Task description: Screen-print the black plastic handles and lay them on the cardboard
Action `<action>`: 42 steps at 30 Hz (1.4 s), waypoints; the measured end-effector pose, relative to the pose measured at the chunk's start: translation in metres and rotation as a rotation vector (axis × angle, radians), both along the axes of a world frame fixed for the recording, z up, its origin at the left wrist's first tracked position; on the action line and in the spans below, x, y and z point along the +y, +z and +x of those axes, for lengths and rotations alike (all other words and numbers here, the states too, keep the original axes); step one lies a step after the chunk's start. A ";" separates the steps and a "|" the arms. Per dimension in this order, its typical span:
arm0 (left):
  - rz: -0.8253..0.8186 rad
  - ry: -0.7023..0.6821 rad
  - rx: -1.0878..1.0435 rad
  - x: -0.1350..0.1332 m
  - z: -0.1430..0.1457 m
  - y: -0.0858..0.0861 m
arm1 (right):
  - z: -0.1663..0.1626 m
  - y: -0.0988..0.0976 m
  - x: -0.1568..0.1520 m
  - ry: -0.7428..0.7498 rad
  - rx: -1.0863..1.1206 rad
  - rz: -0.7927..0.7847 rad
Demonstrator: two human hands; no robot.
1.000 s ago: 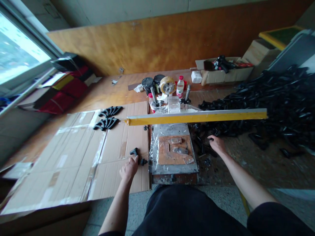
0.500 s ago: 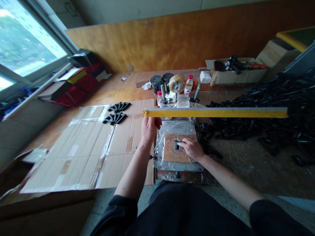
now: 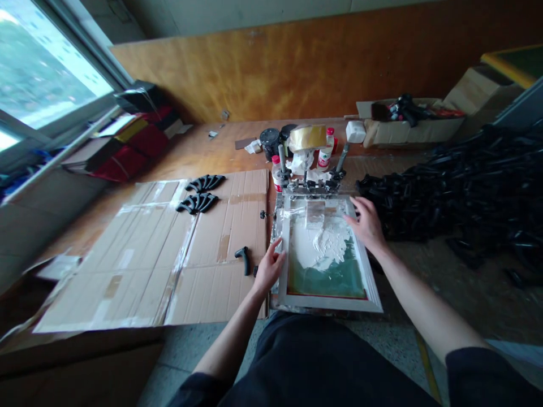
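A silk-screen frame (image 3: 326, 304) lies low over the press base in front of me. White ink (image 3: 326, 249) is spread over its green mesh, and a clear block (image 3: 314, 215) sits at its far end. My left hand (image 3: 270, 268) holds the frame's left side, its thumb and forefinger at the rim. Farther up the right side, my right hand (image 3: 368, 225) has its thumb over the rim and its other fingers around the outer edge. Left of my left hand, a curved black handle (image 3: 244, 261) rests on the cardboard. The frame hides the base's board.
Several black handles (image 3: 199, 202) lie in two fanned groups on the cardboard sheet (image 3: 127, 271). A large heap of black parts (image 3: 424, 198) covers the right side. Behind the press stand metal posts (image 3: 341, 158), a red-capped bottle (image 3: 326, 152) and black tubs (image 3: 270, 142).
The raised screen frame has come down over the base. My left hand has dropped to its left side. My right hand has left the small black part and moved up and right to the frame.
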State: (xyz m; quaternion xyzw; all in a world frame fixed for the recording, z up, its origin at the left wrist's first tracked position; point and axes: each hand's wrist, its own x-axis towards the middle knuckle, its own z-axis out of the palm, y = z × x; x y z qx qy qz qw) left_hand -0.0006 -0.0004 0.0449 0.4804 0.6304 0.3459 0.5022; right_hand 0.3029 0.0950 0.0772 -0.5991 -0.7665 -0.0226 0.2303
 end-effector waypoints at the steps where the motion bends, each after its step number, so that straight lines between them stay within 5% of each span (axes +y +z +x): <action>1: -0.005 0.006 0.058 0.001 0.001 -0.010 | -0.015 0.003 0.006 -0.027 0.063 0.052; 7: -0.026 -0.014 0.194 0.010 -0.001 -0.029 | -0.081 0.001 -0.008 0.199 -0.075 -0.304; 14: -0.039 0.013 0.184 0.009 0.000 -0.033 | -0.054 0.002 -0.060 0.763 -0.110 -0.331; 19: -0.052 -0.011 0.194 0.009 -0.001 -0.031 | -0.059 0.002 -0.053 0.555 -0.037 -0.266; 24: -0.039 0.000 0.177 0.007 0.000 -0.027 | -0.060 -0.018 -0.073 0.674 0.001 -0.153; 28: -0.038 -0.011 0.129 0.007 -0.002 -0.020 | -0.067 0.002 -0.048 0.515 0.096 -0.234; 32: -0.038 -0.011 -0.034 0.008 -0.006 0.007 | -0.061 0.035 0.011 0.252 0.157 -0.182; 35: -0.009 0.075 -0.263 0.012 -0.003 0.042 | -0.013 0.045 0.043 0.076 0.307 -0.138; 39: 0.141 0.179 -0.487 0.036 0.012 0.095 | 0.050 0.021 0.037 -0.200 0.421 -0.098; 42: 0.288 0.170 -0.584 0.064 0.021 0.123 | 0.040 -0.017 0.002 -0.108 0.323 -0.206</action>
